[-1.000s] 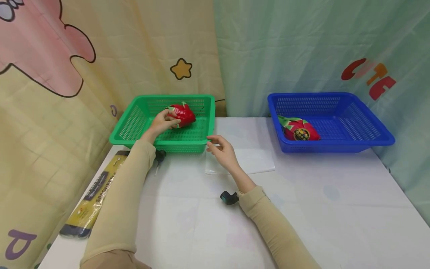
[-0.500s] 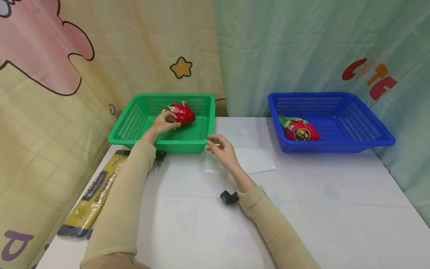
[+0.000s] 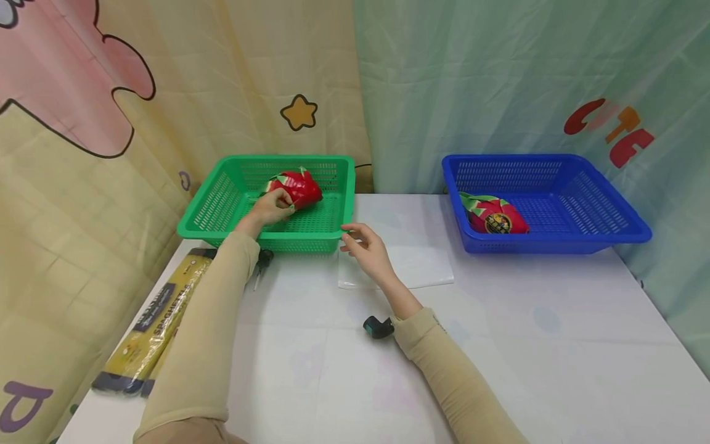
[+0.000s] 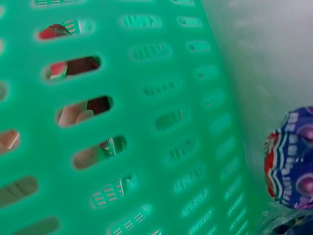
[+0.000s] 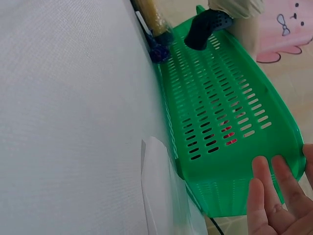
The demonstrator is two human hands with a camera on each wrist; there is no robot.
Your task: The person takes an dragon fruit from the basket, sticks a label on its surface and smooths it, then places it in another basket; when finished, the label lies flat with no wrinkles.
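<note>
In the head view my left hand [image 3: 272, 207] reaches over the near rim of the green basket [image 3: 305, 235]. Its curled fingers and thumb pinch the near side of a red dragon-fruit-shaped package [image 3: 302, 187] with green leaf tips. The left wrist view, blocked by the basket wall [image 4: 146, 107], shows only bits of fingers and package through the slots. At the basket's near right corner rests my right hand [image 3: 368, 253]. In the right wrist view its fairly straight fingers [image 5: 281, 169] touch the basket's end wall, one at the rim; its thumb is hidden there.
A blue basket [image 3: 554, 236] at right holds a similar red package [image 3: 499, 216] with a dark round label. A thin plastic bag [image 3: 410, 268] lies between the baskets. Spaghetti packs [image 3: 150, 333] lie at left, partly under my forearm; a lollipop [image 3: 264, 258] is before the green basket.
My left hand has shifted slightly left and toward me along the red package, its fingers more curled. The package barely moves. My right hand stays at the basket corner.
</note>
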